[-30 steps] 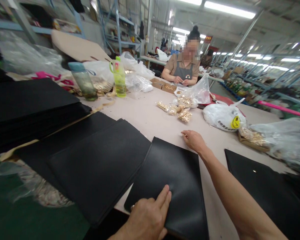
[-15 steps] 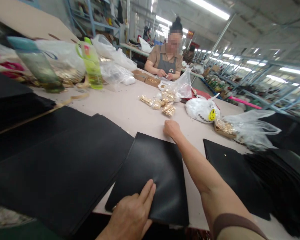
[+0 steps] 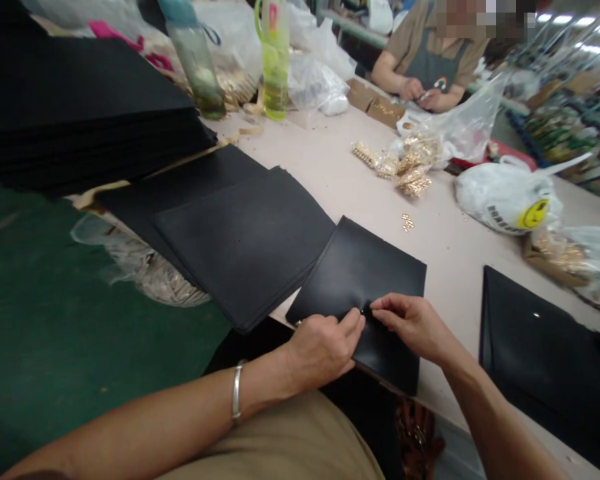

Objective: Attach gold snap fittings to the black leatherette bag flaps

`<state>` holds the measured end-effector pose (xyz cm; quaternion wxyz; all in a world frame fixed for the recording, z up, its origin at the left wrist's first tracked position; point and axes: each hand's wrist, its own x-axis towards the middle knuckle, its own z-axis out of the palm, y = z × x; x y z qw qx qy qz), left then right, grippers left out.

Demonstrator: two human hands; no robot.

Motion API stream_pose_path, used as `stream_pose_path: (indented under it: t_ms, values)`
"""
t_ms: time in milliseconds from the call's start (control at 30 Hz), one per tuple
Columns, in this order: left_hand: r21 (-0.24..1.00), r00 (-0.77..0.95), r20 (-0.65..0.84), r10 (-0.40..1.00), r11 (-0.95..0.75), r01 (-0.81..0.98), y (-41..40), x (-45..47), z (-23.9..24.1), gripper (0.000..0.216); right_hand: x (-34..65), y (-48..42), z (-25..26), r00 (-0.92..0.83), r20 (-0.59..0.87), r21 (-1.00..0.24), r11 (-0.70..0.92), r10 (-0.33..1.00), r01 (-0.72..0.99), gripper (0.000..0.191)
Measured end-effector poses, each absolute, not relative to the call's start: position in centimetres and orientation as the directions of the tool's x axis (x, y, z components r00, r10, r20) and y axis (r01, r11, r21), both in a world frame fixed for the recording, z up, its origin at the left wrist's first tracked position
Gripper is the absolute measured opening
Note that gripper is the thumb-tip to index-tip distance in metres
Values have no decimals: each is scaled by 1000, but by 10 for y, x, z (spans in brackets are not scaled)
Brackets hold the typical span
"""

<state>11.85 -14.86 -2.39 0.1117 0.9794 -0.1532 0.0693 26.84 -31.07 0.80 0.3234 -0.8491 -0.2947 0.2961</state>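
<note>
A black leather-like panel (image 3: 380,253) lies at the table's near edge, with its lower side over the edge. My left hand (image 3: 325,347) holds that near side, index and middle fingers on top and the other fingers partly hidden. A small dark spot with a glint shows at its fingertips. Right beside it, my right hand (image 3: 415,323) has its thumb and fingers pinched together just over the panel; whatever they hold is too small to make out. Beyond the panel lie several small gold metal pieces (image 3: 407,222).
Black panels (image 3: 245,233) lie overlapping on the left, before a taller black stack (image 3: 80,80). On the right is another black panel (image 3: 540,353) with a gold fitting. Bagged gold parts (image 3: 413,180), a white bag (image 3: 505,197) and bottles (image 3: 275,67) stand farther back. A person (image 3: 430,60) works opposite.
My right hand has come back from the far side of the panel to my left fingertips. Loose gold pieces now show where it was. The view has tilted down and swung left.
</note>
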Motion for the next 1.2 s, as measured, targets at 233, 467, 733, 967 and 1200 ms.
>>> stream_pose_path:
  t_ms: [233, 467, 733, 967, 1200]
  values:
    - [197, 943, 192, -270, -931, -307, -148, 119, -21, 58, 265, -293, 16, 614, -305, -587, -651, 728, 481, 19]
    - [215, 940, 205, -272, -925, -314, -147, 119, -23, 56, 267, -278, 25, 589, -396, -486, -705, 705, 517, 17]
    - [231, 947, 185, -263, -925, -302, -146, 117, -23, 57, 280, -264, 28, 551, -566, -454, -789, 614, 414, 9]
    - [266, 952, 140, -273, -915, -302, -147, 120, -24, 59, 289, -248, 30, 494, -741, -360, -890, 455, 279, 3]
    - [266, 957, 87, -278, -919, -292, -146, 119, -23, 63, 326, -248, 26, 504, -581, -485, -769, 639, 416, 22]
